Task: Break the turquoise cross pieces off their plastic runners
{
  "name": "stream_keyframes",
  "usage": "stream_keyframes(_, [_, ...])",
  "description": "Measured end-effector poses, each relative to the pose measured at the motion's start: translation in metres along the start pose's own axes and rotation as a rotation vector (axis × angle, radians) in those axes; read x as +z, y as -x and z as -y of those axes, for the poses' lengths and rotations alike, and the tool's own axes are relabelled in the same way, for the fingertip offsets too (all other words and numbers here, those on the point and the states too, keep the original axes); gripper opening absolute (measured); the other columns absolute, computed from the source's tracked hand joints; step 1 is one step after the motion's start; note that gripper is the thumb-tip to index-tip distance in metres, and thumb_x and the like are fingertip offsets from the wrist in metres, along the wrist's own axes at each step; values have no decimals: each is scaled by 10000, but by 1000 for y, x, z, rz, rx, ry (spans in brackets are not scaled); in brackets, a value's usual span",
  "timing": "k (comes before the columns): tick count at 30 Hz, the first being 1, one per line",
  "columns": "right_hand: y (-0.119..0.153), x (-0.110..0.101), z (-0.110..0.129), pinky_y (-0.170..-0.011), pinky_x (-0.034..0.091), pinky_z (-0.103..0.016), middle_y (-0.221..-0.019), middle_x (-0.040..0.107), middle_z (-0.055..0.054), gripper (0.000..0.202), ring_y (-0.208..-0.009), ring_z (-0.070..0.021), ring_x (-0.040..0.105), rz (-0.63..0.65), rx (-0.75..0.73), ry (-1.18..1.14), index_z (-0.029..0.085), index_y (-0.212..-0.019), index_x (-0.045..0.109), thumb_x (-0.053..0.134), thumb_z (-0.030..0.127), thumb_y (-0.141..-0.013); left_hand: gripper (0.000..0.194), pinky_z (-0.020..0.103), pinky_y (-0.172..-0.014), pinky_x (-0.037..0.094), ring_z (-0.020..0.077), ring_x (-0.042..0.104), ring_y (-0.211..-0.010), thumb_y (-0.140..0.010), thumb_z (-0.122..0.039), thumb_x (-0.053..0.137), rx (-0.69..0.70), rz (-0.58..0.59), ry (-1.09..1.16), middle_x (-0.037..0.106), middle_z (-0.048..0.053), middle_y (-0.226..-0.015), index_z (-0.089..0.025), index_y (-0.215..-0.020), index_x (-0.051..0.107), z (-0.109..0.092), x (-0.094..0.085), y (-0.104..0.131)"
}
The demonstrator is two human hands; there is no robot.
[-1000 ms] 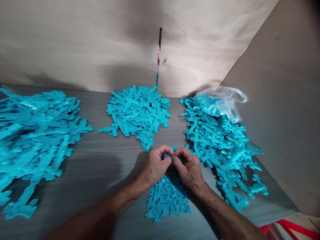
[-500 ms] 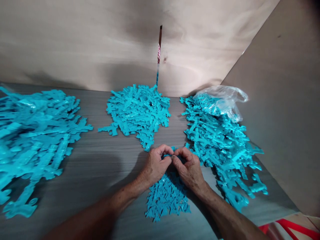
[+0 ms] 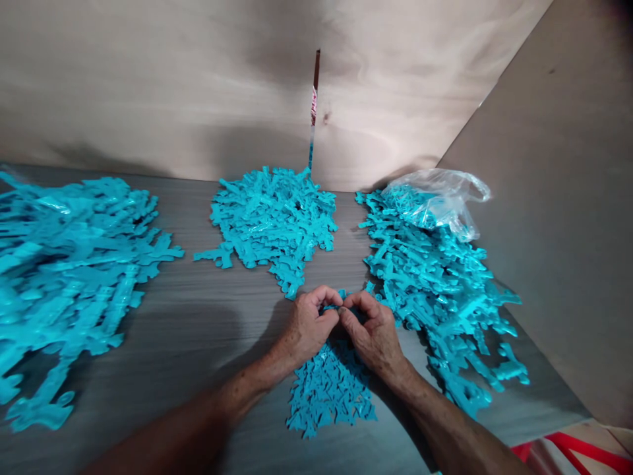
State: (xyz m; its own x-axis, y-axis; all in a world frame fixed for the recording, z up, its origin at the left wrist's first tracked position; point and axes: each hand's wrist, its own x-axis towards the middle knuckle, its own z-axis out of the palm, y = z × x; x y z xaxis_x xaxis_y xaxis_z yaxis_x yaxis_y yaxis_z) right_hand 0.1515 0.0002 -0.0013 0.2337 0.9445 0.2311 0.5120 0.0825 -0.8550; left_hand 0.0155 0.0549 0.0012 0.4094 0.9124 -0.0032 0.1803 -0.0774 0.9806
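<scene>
My left hand (image 3: pixel 312 321) and my right hand (image 3: pixel 373 326) meet fingertip to fingertip over the table. Both are closed in a pinch, thumbs against index fingers. Bits of turquoise show behind and between the fingers, but whatever they pinch is too small and hidden to make out. Just below the hands lies a pile of small, flat turquoise pieces (image 3: pixel 330 396) with pointed, irregular outlines. Beyond them sits a heap of longer turquoise cut-out pieces (image 3: pixel 274 221), with a narrow tail of pieces reaching towards my left hand.
A large heap of long turquoise pieces (image 3: pixel 74 264) covers the left side. Another heap (image 3: pixel 430 284) lies close to my right hand, with a clear plastic bag (image 3: pixel 459 204) on its far end. Wooden panels (image 3: pixel 173 86) with a narrow slot (image 3: pixel 314 105) rise behind the grey table (image 3: pixel 198 369).
</scene>
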Motion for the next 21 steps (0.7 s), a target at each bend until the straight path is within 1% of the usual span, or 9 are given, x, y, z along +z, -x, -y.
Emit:
stream_keyframes(6, [-1, 0, -1, -630, 427, -260, -684, 615, 11, 119, -634, -139, 565, 12, 15, -7, 194, -749, 604, 575, 268, -837, 168, 219, -632, 425, 119, 541, -689, -664, -120, 516, -29, 2, 66, 619, -20, -754, -167, -780, 629, 2, 1, -2])
stream_keyframes(11, [0, -2, 3, -591, 433, -244, -672, 616, 20, 144, -605, -131, 567, -10, 33, -89, 196, -800, 614, 550, 296, -883, 180, 211, -546, 391, 97, 490, -572, -613, -146, 544, -158, -23, 173, 591, -38, -647, -158, -764, 642, -10, -1, -4])
stream_keyframes(15, [1, -3, 3, -609, 456, -250, -735, 648, 14, 143, -642, -138, 585, -63, 40, -135, 206, -885, 628, 523, 299, -911, 212, 222, -550, 429, 108, 537, -549, -619, -177, 541, -222, -15, 253, 588, -38, -584, -149, -794, 656, -19, -1, -4])
stream_keyframes(18, [2, -4, 0, -623, 468, -259, -798, 663, 4, 145, -688, -147, 599, -100, 60, -177, 216, -944, 636, 523, 299, -910, 230, 224, -560, 457, 113, 581, -568, -635, -184, 541, -203, -39, 296, 624, -28, -634, -152, -828, 661, -20, -1, -3])
stream_keyframes(21, [1, -3, -2, -630, 477, -265, -814, 667, -1, 140, -709, -154, 609, -115, 87, -220, 218, -945, 641, 534, 293, -897, 219, 223, -562, 469, 108, 595, -571, -656, -174, 560, -137, -69, 284, 646, -24, -686, -161, -848, 666, -18, 0, -2])
